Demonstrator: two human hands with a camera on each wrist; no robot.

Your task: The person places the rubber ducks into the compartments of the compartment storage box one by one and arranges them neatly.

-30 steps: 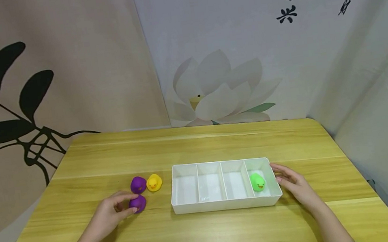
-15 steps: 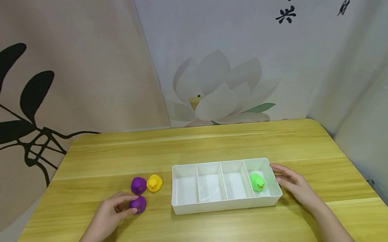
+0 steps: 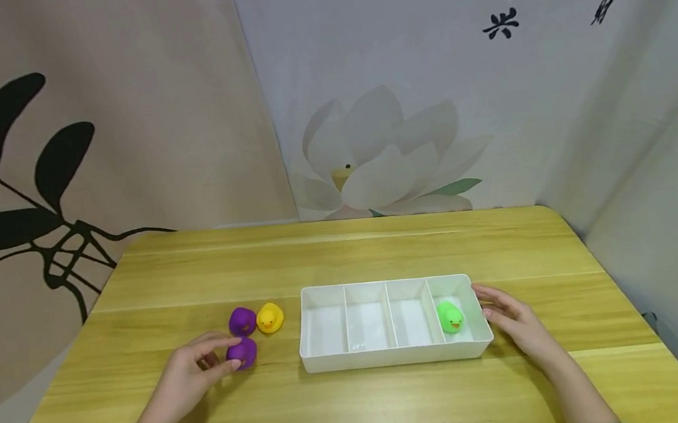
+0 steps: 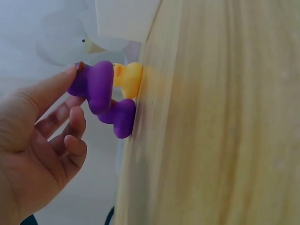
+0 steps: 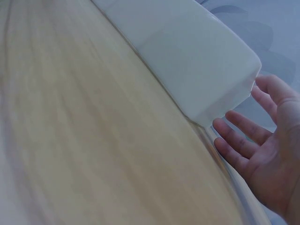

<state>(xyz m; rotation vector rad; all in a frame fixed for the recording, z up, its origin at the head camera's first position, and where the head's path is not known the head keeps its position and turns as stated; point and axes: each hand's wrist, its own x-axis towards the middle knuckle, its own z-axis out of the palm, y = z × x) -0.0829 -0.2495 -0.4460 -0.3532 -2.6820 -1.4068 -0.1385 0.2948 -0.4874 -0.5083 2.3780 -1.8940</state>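
Left hand (image 3: 191,371) pinches the near purple duck (image 3: 245,352); right hand (image 3: 516,321), fingers spread, likely steadies the tray (image 3: 390,355) from its right end.

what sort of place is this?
Probably a staged tabletop corner; home or studio, can't tell. Signs: yellowish wood-grain table, pale lotus-printed cloth-like backdrop behind it, white rectangular four-compartment plastic-looking tray holding one small green rubbery duck toy.

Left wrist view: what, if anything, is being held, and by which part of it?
The nearer purple toy duck, pinched by its head in the left hand; the finger contact opposite the thumb is hidden.
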